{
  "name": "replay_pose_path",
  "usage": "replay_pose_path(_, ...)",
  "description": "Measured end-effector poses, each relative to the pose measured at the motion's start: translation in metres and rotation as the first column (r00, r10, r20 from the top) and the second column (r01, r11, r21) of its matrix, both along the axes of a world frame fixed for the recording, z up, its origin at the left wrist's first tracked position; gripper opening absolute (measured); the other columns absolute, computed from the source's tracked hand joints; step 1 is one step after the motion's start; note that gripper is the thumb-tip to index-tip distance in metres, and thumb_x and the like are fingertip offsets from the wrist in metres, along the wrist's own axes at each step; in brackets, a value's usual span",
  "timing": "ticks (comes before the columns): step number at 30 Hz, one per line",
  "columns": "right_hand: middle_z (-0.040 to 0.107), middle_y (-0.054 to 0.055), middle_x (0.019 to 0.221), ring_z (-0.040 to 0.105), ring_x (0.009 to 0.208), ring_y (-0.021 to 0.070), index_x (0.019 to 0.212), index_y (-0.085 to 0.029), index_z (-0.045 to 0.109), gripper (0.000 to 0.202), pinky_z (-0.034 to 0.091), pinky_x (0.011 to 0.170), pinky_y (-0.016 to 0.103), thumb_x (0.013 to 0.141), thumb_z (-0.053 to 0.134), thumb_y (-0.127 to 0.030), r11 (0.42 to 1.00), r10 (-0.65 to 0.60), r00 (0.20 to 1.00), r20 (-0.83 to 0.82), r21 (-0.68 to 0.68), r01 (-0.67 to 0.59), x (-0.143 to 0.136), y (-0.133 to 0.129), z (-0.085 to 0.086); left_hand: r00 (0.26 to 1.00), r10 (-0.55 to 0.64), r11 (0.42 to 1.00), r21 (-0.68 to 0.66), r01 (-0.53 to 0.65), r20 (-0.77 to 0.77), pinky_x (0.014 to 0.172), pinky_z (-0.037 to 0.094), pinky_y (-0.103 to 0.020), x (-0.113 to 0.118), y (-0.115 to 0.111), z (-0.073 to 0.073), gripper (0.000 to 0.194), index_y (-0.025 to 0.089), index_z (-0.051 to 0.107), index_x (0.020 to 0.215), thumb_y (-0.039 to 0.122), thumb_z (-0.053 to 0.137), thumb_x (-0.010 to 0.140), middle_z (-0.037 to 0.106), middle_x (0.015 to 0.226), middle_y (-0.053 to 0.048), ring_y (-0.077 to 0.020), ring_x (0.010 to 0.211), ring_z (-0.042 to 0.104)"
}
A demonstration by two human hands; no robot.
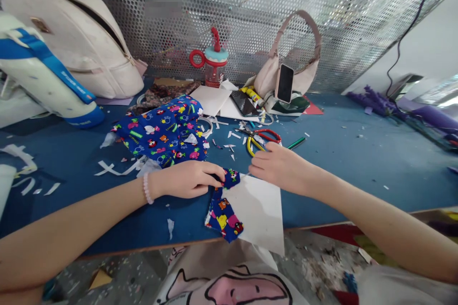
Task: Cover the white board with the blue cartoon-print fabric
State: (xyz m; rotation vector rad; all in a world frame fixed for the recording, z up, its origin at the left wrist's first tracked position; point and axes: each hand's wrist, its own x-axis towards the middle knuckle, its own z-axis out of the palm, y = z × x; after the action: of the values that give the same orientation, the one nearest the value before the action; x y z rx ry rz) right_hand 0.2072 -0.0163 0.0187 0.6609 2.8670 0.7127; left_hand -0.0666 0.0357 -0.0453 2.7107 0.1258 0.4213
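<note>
Pinching the small patterned cloth (223, 214) in my left hand (186, 179), I have its long axis bending from my fingertips towards me, partly over white paper (263, 209); I can't tell my right hand's (282, 167) grip.

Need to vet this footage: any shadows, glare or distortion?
Head view: shadow darkens part of the white sheet; head view: bright glare flecks the perforated wall, upper right; head view: wide-angle distortion seems to stretch the bottle, left edge.

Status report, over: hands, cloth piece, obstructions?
Left hand on patterned cloth piece; right hand beside it, grip unclear. Cloth piece overlaps white sheet. Red-and-yellow-handled tool just beyond.
</note>
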Motion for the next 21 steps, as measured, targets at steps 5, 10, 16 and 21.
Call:
replay_pose_path(5, 0.063, 0.002, 0.075, 0.052, 0.074, 0.0173, 0.089, -0.018, 0.066, 0.024, 0.024, 0.07, 0.033, 0.096, 0.044, -0.01, 0.982, -0.166, 0.972, -0.166, -0.113, 0.149, 0.025, 0.012, 0.003, 0.999, 0.005, 0.999, 0.053, -0.007, 0.039, 0.101, 0.052, -0.031, 0.002, -0.003, -0.002, 0.031, 0.015, 0.068, 0.109, 0.009, 0.044, 0.09, 0.07, 0.119, -0.01, -0.0208, 0.116, 0.063)
replay_pose_path(10, 0.07, 0.005, 0.089, 0.058, 0.083, 0.0184, 0.095, -0.018, 0.067, 0.028, 0.029, 0.073, 0.032, 0.099, 0.039, -0.018, 0.917, -0.354, 0.9, -0.254, -0.285, 0.28, 0.03, 0.03, -0.016, 0.994, 0.082, 0.992, 0.086, -0.088, 0.068, 0.095, 0.051, -0.034, 0.008, -0.014, 0.004, 0.027, 0.014, 0.066, 0.104, 0.011, 0.043, 0.091, 0.07, 0.112, -0.01, -0.0216, 0.109, 0.064)
replay_pose_path(16, 0.069, 0.008, 0.096, 0.06, 0.088, 0.0199, 0.098, -0.017, 0.066, 0.024, 0.035, 0.078, 0.033, 0.095, 0.042, -0.018, 0.857, -0.445, 0.848, -0.289, -0.412, 0.309, 0.022, 0.04, -0.037, 0.987, 0.161, 0.974, 0.165, -0.154, -0.028, 0.091, 0.05, -0.032, 0.024, -0.02, 0.018, 0.022, 0.015, 0.067, 0.107, 0.013, 0.049, 0.095, 0.072, 0.106, -0.007, -0.0199, 0.1, 0.065)
replay_pose_path(21, 0.068, 0.01, 0.095, 0.059, 0.087, 0.0193, 0.099, -0.014, 0.066, 0.026, 0.035, 0.076, 0.032, 0.096, 0.04, -0.016, 0.848, -0.459, 0.837, -0.297, -0.427, 0.313, 0.025, 0.035, -0.043, 0.964, 0.137, 0.908, 0.417, -0.031, -0.227, 0.074, 0.053, -0.027, 0.049, -0.007, 0.035, 0.03, 0.013, 0.064, 0.117, 0.004, 0.052, 0.091, 0.069, 0.116, -0.009, -0.0209, 0.098, 0.068)
